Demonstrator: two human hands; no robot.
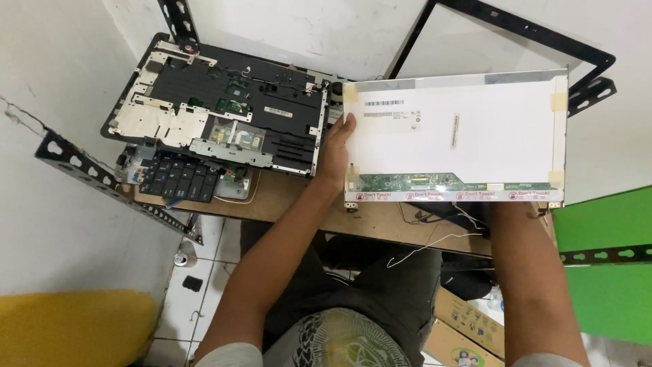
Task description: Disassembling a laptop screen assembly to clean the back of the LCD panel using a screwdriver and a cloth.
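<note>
Holding the flat rectangular laptop display panel with its white metal back turned up, the person keeps it lifted over the brown wooden tabletop, well clear of the surface. The left hand grips the panel's left short edge, thumb over the back and fingers wrapped behind it, pressed onto the edge. The right hand is hidden beneath the panel's lower right corner; only the forearm shows, so I cannot tell how those fingers lie, though it seems to carry that side from below. Along the panel's lower edge runs a narrow green circuit strip above a band of red and white warning labels.

Left of the panel, touching the table, lies the opened black laptop base with its silver shielding plates and ribbon connectors exposed, resting partly on a loose black keyboard. Behind the panel leans the empty black plastic screen bezel against the white wall. A thin white wire hangs off the table's front edge.

By my judgement the panel is already freed from its frame and is being handled or inspected. Any next move calls for holding it by the edges only, keeping fingers off the circuit strip, and avoiding flex in the thin sheet.
</note>
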